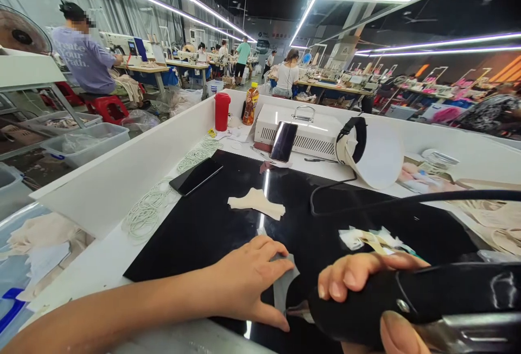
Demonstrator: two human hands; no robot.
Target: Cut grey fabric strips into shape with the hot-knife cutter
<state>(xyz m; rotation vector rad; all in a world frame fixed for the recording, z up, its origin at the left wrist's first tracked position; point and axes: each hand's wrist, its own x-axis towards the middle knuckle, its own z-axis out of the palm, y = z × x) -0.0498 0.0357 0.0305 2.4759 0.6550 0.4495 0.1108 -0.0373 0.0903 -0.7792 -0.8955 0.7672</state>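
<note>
My left hand (248, 280) lies on the black glossy mat (203, 223), its fingers pressed on a small grey fabric piece (285, 289). Wrapped around the handle of a black handheld tool (407, 299) is my right hand (366, 283); the tool's tip touches the grey piece near its right edge. The tool's black cable (407, 199) loops away across the mat. Farther out on the mat rests a cream fabric piece (256, 203). A small pile of cut scraps (374, 239) sits just beyond my right hand.
A phone (196, 176) lies at the mat's left edge, with white elastic loops (150, 207) beside it. Behind the mat stand a white metal box (305, 131) with another phone (284, 141) leaning on it, a red cup (222, 111) and a bottle (250, 104). White partition walls surround the table. Other people work at distant tables.
</note>
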